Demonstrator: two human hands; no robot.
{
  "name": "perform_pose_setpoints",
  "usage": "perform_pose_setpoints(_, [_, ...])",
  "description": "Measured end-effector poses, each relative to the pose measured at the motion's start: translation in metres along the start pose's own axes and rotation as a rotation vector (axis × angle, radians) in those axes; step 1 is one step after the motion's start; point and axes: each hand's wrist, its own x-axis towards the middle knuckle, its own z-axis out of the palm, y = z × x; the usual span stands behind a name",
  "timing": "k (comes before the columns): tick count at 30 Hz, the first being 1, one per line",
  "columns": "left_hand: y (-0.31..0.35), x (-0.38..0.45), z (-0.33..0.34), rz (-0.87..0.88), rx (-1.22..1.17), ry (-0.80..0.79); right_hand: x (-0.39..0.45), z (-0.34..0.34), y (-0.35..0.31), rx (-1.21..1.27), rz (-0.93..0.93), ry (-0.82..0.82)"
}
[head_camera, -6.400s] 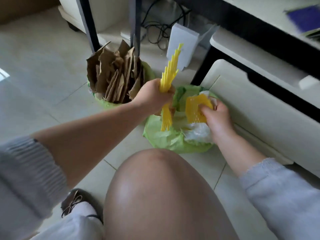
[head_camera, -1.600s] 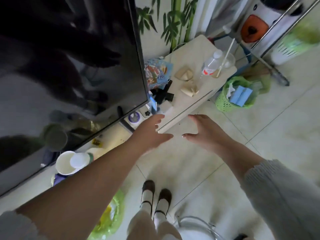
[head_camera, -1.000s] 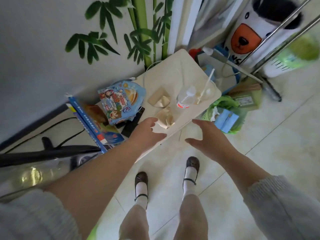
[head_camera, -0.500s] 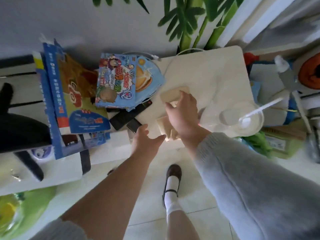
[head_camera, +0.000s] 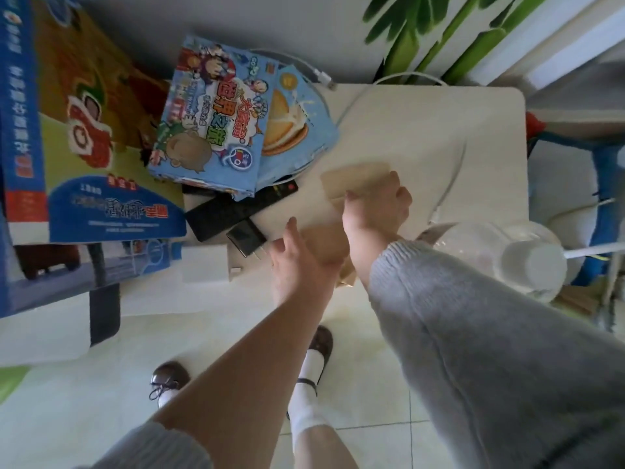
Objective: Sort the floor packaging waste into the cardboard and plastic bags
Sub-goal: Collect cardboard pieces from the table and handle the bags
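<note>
Two tan cardboard pieces lie on a low white table [head_camera: 422, 130]. My right hand [head_camera: 375, 204] reaches over the table's front edge and grips the farther cardboard piece [head_camera: 351, 177], with the fingers curled over its near side. My left hand [head_camera: 297, 255] is at the nearer cardboard piece [head_camera: 323, 240]; the thumb stands up on its left and the fingers curl round its near edge. A sliver of the green bag [head_camera: 10, 380] shows at the left edge of the floor.
Blue snack packets [head_camera: 216, 120] and a large blue printed box [head_camera: 67, 147] sit left of the cardboard. Black remotes [head_camera: 230, 211], a charger plug [head_camera: 245, 236] and a white cable [head_camera: 449, 177] lie nearby. A clear plastic bottle [head_camera: 500, 255] lies right of my arm.
I have stood up from the bags and turned to the low table. My right hand has closed on the far cardboard piece, and my left hand has moved forward onto the near one.
</note>
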Motion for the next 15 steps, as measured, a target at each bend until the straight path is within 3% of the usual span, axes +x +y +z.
perform_pose_setpoints(6, [-0.006, 0.000, -0.012, -0.040, -0.097, 0.016, -0.006, -0.009, -0.005, 0.026, 0.009, -0.052])
perform_pose_setpoints(11, [-0.019, -0.006, -0.034, -0.080, -0.091, 0.069, -0.022, -0.012, -0.014, 0.231, 0.075, -0.121])
perform_pose_setpoints(15, [-0.029, -0.024, -0.054, -0.086, -0.161, 0.098, -0.044, -0.020, -0.020, 0.339, 0.000, -0.051])
